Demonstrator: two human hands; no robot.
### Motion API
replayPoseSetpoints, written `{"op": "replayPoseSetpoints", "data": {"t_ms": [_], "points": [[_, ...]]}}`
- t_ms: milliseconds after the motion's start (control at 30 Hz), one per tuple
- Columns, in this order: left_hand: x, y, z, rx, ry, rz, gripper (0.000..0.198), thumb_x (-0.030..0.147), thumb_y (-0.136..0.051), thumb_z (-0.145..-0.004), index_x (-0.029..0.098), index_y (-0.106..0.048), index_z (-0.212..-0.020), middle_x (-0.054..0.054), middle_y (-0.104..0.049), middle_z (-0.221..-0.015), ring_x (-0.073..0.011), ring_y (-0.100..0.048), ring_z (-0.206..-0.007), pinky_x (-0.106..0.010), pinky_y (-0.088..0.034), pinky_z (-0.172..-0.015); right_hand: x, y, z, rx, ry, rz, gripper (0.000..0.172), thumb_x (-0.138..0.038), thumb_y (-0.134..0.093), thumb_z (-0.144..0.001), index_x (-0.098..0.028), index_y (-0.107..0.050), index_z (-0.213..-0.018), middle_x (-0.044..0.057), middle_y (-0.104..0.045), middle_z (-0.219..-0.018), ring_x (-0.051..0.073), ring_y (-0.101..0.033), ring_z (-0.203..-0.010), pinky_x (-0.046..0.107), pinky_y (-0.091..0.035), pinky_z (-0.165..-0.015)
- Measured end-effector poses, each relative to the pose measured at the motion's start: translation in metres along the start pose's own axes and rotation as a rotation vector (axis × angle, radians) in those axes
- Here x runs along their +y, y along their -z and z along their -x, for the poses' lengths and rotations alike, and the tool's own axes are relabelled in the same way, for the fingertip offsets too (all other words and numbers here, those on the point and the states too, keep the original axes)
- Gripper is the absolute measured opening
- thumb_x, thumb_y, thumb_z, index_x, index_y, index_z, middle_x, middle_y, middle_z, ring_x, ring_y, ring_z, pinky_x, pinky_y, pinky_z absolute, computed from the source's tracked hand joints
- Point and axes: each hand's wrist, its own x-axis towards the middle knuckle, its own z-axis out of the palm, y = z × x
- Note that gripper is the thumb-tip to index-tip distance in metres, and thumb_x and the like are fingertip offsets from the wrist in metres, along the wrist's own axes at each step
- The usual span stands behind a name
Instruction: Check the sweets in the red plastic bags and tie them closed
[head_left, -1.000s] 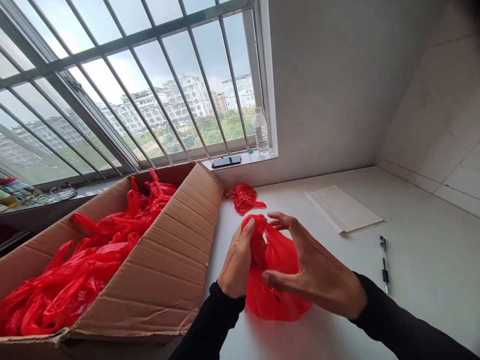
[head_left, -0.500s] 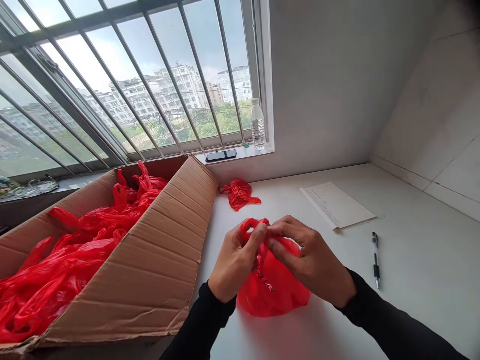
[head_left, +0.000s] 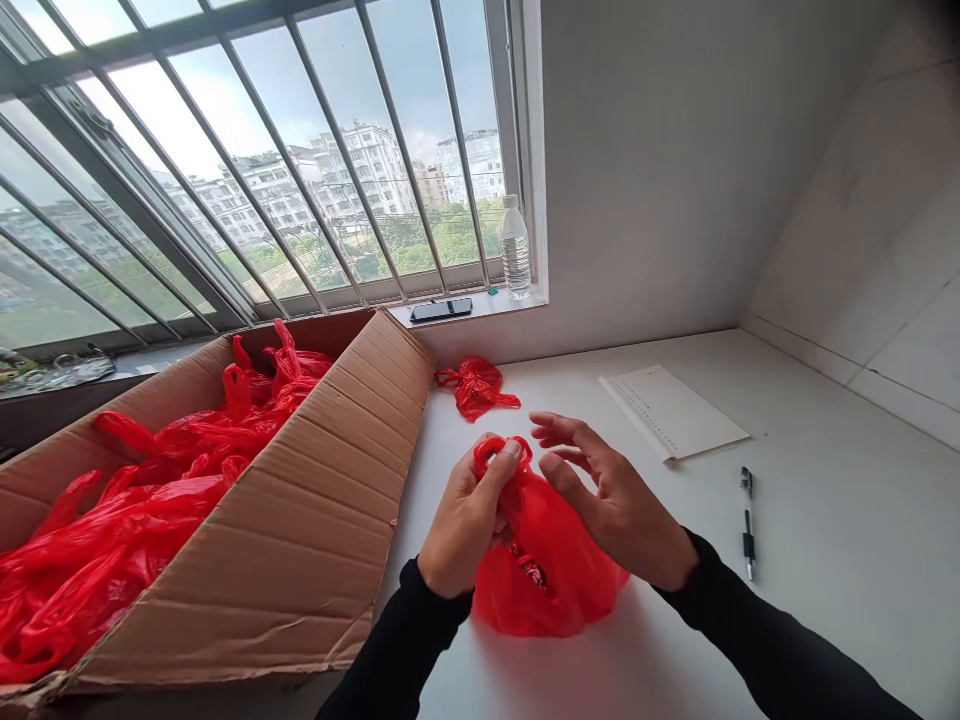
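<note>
A red plastic bag (head_left: 559, 575) sits on the white table in front of me. My left hand (head_left: 465, 520) pinches the bag's handle loop at its top. My right hand (head_left: 604, 495) hovers just right of the bag's top, fingers spread and curved, touching the plastic with the thumb side. A second, tied red bag (head_left: 474, 385) lies further back by the box corner. Both my sleeves are black.
A large cardboard box (head_left: 315, 540) full of red plastic bags (head_left: 135, 500) stands on the left. A paper sheet (head_left: 671, 410) and a pen (head_left: 746, 520) lie to the right. A water bottle (head_left: 514, 248) and a phone (head_left: 441, 309) rest on the window sill.
My right hand has let go of the bag's top and opened its fingers. My left hand keeps its pinch on the handle loop.
</note>
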Motion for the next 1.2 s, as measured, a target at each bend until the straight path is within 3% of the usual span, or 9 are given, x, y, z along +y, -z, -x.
{"op": "replayPoseSetpoints", "data": {"t_ms": [133, 267, 400, 600, 667, 767, 867, 1000, 1200], "points": [[-0.002, 0.001, -0.001, -0.011, 0.005, 0.052, 0.031, 0.048, -0.071, -0.084, 0.021, -0.057, -0.088, 0.01, -0.042, -0.042, -0.0056, -0.03, -0.036, -0.014, -0.024, -0.035, -0.004, 0.003, -0.014, -0.15, -0.053, -0.141, 0.027, -0.04, -0.055, -0.1, -0.022, -0.064, -0.118, 0.005, -0.07, -0.11, 0.018, -0.066, -0.102, 0.036, -0.052, -0.095], [-0.001, 0.002, -0.005, -0.036, 0.045, 0.124, 0.038, 0.048, -0.067, -0.087, 0.021, -0.06, -0.112, 0.009, -0.048, -0.047, -0.0072, -0.034, -0.036, -0.016, -0.029, -0.035, -0.009, -0.001, -0.015, 0.013, 0.002, -0.021, 0.014, -0.034, -0.057, -0.098, -0.023, -0.065, -0.101, 0.003, -0.067, -0.104, 0.019, -0.064, -0.099, 0.036, -0.051, -0.093], [0.001, 0.007, -0.009, -0.094, 0.074, 0.185, 0.039, 0.046, -0.07, -0.083, 0.015, -0.065, -0.107, 0.003, -0.058, -0.058, -0.0096, -0.051, -0.049, -0.019, -0.046, -0.048, -0.012, -0.008, -0.001, 0.092, 0.16, 0.136, 0.009, -0.021, -0.058, -0.092, -0.026, -0.063, -0.097, 0.004, -0.061, -0.109, 0.021, -0.06, -0.109, 0.038, -0.049, -0.096], [-0.002, 0.02, -0.005, -0.197, 0.051, 0.134, 0.026, 0.033, -0.075, -0.084, 0.015, -0.064, -0.099, -0.003, -0.067, -0.075, -0.0105, -0.061, -0.062, -0.02, -0.049, -0.058, -0.004, -0.011, 0.016, -0.037, 0.223, 0.195, 0.024, -0.007, -0.056, -0.081, -0.026, -0.058, -0.095, 0.006, -0.054, -0.12, 0.023, -0.052, -0.123, 0.037, -0.049, -0.1], [-0.003, 0.025, -0.004, -0.229, 0.03, 0.09, 0.028, 0.029, -0.077, -0.083, 0.016, -0.063, -0.104, -0.003, -0.068, -0.079, -0.0114, -0.063, -0.065, -0.022, -0.051, -0.062, 0.0, -0.011, 0.015, -0.051, 0.224, 0.16, 0.038, -0.007, -0.056, -0.08, -0.029, -0.053, -0.111, 0.005, -0.053, -0.125, 0.022, -0.05, -0.127, 0.039, -0.047, -0.105], [0.0, 0.032, -0.002, -0.262, -0.023, 0.011, 0.044, 0.022, -0.079, -0.081, 0.02, -0.059, -0.121, 0.0, -0.064, -0.084, -0.0114, -0.064, -0.07, -0.024, -0.052, -0.067, 0.004, -0.013, 0.01, -0.097, 0.225, 0.133, 0.075, -0.003, -0.056, -0.074, -0.032, -0.036, -0.14, 0.006, -0.044, -0.143, 0.022, -0.041, -0.138, 0.042, -0.04, -0.115], [0.004, 0.038, 0.001, -0.296, -0.077, -0.107, 0.059, 0.018, -0.075, -0.082, 0.025, -0.052, -0.137, 0.002, -0.061, -0.083, -0.0107, -0.061, -0.067, -0.025, -0.052, -0.066, 0.007, -0.014, 0.004, -0.156, 0.148, 0.104, 0.085, -0.002, -0.057, -0.072, -0.034, -0.03, -0.147, 0.005, -0.046, -0.143, 0.023, -0.041, -0.138, 0.044, -0.04, -0.114], [-0.001, 0.042, 0.007, -0.214, -0.243, -0.339, 0.053, 0.01, -0.068, -0.084, 0.023, -0.059, -0.134, -0.002, -0.067, -0.085, -0.0153, -0.063, -0.075, -0.029, -0.053, -0.071, 0.01, -0.012, 0.002, -0.245, -0.039, -0.014, 0.065, -0.006, -0.053, -0.083, -0.031, -0.037, -0.14, 0.0, -0.061, -0.1, 0.018, -0.063, -0.094, 0.038, -0.053, -0.088], [-0.035, 0.042, 0.002, 0.12, -0.764, -0.616, 0.05, -0.004, -0.055, -0.085, 0.032, -0.069, -0.118, 0.001, -0.071, -0.101, -0.0152, -0.066, -0.092, -0.029, -0.049, -0.088, 0.015, -0.01, -0.001, -0.277, -0.226, -0.319, 0.03, -0.036, -0.045, -0.103, -0.026, -0.049, -0.132, -0.005, -0.053, -0.076, 0.012, -0.052, -0.071, 0.028, -0.047, -0.074]]}}
